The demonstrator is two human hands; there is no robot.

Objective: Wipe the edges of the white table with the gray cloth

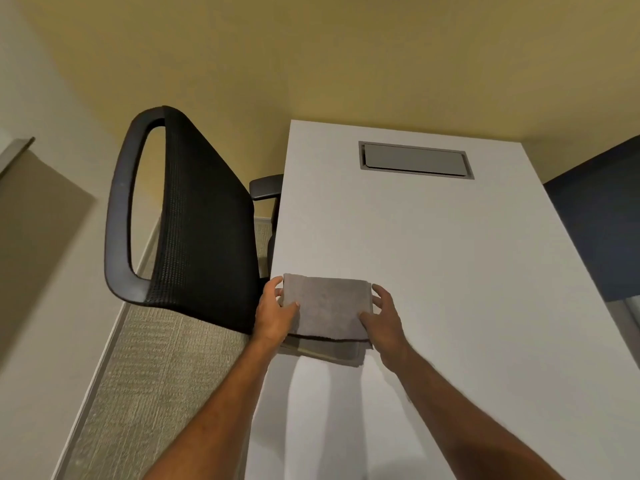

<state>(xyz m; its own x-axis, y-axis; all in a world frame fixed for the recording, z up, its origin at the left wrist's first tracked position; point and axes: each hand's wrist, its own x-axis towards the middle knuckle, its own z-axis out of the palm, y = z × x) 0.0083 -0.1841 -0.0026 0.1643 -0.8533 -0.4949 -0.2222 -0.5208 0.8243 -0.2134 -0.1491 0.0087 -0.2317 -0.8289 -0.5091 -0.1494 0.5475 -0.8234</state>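
Note:
A folded gray cloth lies on the white table, close to the table's left edge. My left hand grips the cloth's left side, thumb on top and fingers around its edge. My right hand holds the cloth's right side the same way. The top fold of the cloth is lifted a little off the lower layers, which rest on the table.
A black mesh office chair stands right against the table's left edge, its armrest touching it. A gray cable hatch is set into the far part of the tabletop. A dark chair is at the right.

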